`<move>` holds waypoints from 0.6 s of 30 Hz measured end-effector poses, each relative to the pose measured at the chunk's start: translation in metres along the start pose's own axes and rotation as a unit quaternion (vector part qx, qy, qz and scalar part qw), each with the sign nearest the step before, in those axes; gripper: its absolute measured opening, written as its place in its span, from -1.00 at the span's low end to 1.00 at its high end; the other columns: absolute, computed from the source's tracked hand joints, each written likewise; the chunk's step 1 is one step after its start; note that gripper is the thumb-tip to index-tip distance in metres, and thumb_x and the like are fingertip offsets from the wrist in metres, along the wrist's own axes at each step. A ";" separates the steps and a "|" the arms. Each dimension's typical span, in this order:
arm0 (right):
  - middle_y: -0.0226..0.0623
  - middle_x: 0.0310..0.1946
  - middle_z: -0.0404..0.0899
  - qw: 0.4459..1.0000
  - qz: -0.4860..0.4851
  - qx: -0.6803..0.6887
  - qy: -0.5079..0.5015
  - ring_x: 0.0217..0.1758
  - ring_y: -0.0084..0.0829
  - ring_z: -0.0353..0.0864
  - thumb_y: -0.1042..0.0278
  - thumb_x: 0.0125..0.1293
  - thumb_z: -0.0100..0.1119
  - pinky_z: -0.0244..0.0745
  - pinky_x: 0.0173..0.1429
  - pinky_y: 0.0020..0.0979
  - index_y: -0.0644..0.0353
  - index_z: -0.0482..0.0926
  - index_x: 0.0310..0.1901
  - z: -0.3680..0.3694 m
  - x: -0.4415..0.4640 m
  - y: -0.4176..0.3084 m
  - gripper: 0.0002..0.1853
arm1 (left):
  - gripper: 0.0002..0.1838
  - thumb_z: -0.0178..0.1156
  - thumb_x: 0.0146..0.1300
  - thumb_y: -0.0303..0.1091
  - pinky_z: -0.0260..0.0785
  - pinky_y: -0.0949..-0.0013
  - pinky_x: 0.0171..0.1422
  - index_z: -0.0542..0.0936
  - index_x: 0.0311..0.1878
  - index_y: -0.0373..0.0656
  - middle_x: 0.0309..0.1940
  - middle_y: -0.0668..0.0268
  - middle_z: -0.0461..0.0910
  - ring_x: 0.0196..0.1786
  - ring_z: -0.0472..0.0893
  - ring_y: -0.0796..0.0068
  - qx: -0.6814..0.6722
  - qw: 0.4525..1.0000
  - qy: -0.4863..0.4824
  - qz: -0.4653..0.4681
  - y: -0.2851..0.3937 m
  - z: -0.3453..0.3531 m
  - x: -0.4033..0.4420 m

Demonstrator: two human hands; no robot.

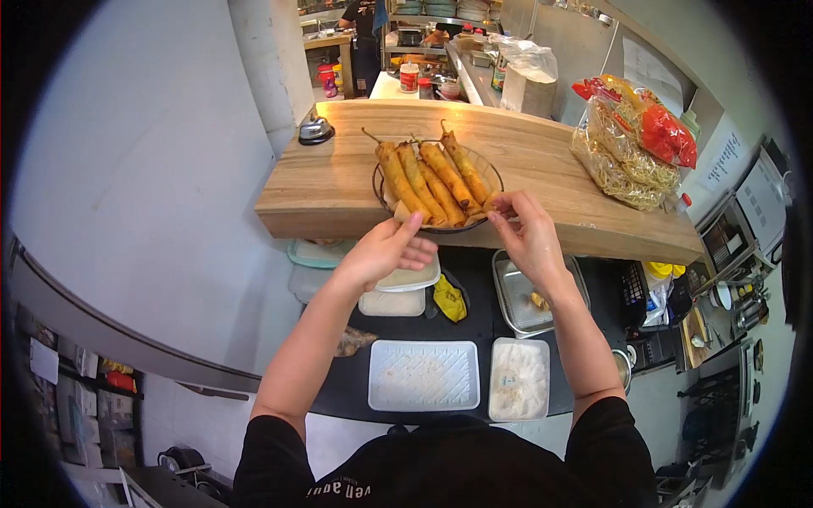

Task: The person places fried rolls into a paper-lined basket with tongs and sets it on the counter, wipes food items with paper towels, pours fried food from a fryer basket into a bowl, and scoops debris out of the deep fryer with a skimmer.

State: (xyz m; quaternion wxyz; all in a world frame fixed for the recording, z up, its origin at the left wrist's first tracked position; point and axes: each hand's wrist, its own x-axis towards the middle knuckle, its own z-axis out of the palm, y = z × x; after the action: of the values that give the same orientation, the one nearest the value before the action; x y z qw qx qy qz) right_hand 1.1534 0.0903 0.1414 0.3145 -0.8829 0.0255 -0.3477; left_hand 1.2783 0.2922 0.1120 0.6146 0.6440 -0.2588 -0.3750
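Note:
Several golden fried rolls [440, 179], some with green chili stems poking out at the far end, lie side by side in a black wire basket [501, 175] lined with brown paper [405, 212]. The basket rests on the raised wooden counter near its front edge. At the basket's near left side is my left hand [385, 254], fingers outstretched and apart, the thumb close to the paper; whether it touches is unclear. My right hand [529, 237] pinches the paper's edge at the near right rim with thumb and fingertips.
A call bell [316, 129] stands on the wooden counter [533, 161] at left, bagged dry noodles [635, 140] at right. Below are a white tray [423, 375], a tub of white powder [519, 381], a metal tray [514, 288] and a yellow cloth [450, 300]. A person [366, 38] stands beyond.

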 end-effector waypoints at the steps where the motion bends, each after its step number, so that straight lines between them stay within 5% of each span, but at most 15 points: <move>1: -0.19 -0.31 0.53 1.000 -0.006 -0.013 -0.008 -0.41 -0.37 0.58 0.46 0.22 0.23 0.48 -0.30 -0.37 0.32 0.54 -0.16 -0.004 0.004 0.005 -0.82 | -0.36 -0.15 0.43 0.13 0.56 0.35 -0.17 0.38 0.04 -0.43 -0.26 0.03 0.63 -0.28 0.66 0.35 0.012 1.000 0.012 0.017 -0.005 -0.003 0.006; 5: -0.19 -0.46 0.57 0.998 0.024 -0.040 -0.047 -0.45 -0.26 0.57 0.32 0.28 0.20 0.46 -0.32 -0.34 0.31 0.57 -0.26 -0.026 0.037 0.016 -0.80 | -0.43 -0.09 0.43 0.09 0.45 0.40 -0.52 0.50 -0.30 -0.34 -0.64 0.18 0.59 -0.64 0.57 0.47 0.176 0.975 0.132 0.035 0.012 -0.003 0.008; 8: -0.12 -0.47 0.61 0.994 0.029 -0.096 -0.033 -0.44 -0.10 0.57 0.23 0.29 0.17 0.45 -0.33 -0.25 0.32 0.59 -0.35 -0.038 0.091 0.037 -0.73 | -0.45 -0.01 0.39 0.08 0.40 0.41 -0.54 0.49 -0.42 -0.30 -0.63 0.19 0.59 -0.66 0.56 0.46 0.348 0.914 0.190 0.089 0.021 0.001 0.023; 12: 0.04 -0.34 0.62 0.959 -0.087 -0.260 -0.066 -0.24 0.02 0.62 0.35 0.27 0.08 0.51 -0.19 -0.12 0.35 0.62 -0.34 -0.021 0.186 0.121 -0.78 | -0.53 0.20 0.25 0.02 0.36 0.38 -0.54 0.47 -0.48 -0.25 -0.66 0.22 0.55 -0.65 0.53 0.39 0.482 0.825 0.257 0.146 0.024 0.025 0.047; 14: 0.05 -0.31 0.63 0.912 -0.024 -0.385 -0.138 -0.15 0.02 0.63 0.44 0.25 0.02 0.53 -0.01 -0.13 0.37 0.63 -0.30 -0.008 0.240 0.184 -0.79 | -0.61 0.37 0.06 -0.07 0.34 0.35 -0.51 0.46 -0.48 -0.19 -0.66 0.26 0.49 -0.61 0.51 0.33 0.483 0.744 0.290 0.360 0.026 0.034 0.061; 15: 0.05 -0.31 0.63 0.912 -0.029 -0.386 -0.137 -0.15 0.02 0.63 0.44 0.25 0.02 0.53 -0.01 -0.13 0.37 0.63 -0.30 -0.010 0.257 0.199 -0.79 | -0.64 0.38 -0.01 -0.08 0.39 0.29 -0.37 0.47 -0.45 -0.14 -0.51 0.30 0.45 -0.41 0.51 0.28 0.474 0.765 0.276 0.337 0.023 0.037 0.069; 18: 0.09 -0.26 0.62 0.902 0.056 -0.405 -0.137 -0.06 -0.01 0.61 0.42 0.19 0.07 0.50 0.05 -0.12 0.36 0.62 -0.32 -0.010 0.306 0.241 -0.81 | -0.64 0.37 -0.01 -0.09 0.40 0.31 -0.35 0.47 -0.44 -0.15 -0.41 0.30 0.44 -0.38 0.52 0.28 0.488 0.710 0.298 0.410 0.026 0.043 0.086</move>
State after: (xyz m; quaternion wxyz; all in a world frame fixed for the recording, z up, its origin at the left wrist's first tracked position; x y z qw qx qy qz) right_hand 1.4202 -0.1885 0.1919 -0.0507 -0.9703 0.1697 -0.1648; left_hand 1.2973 0.1951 0.1246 0.3532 0.7629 -0.4481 0.3040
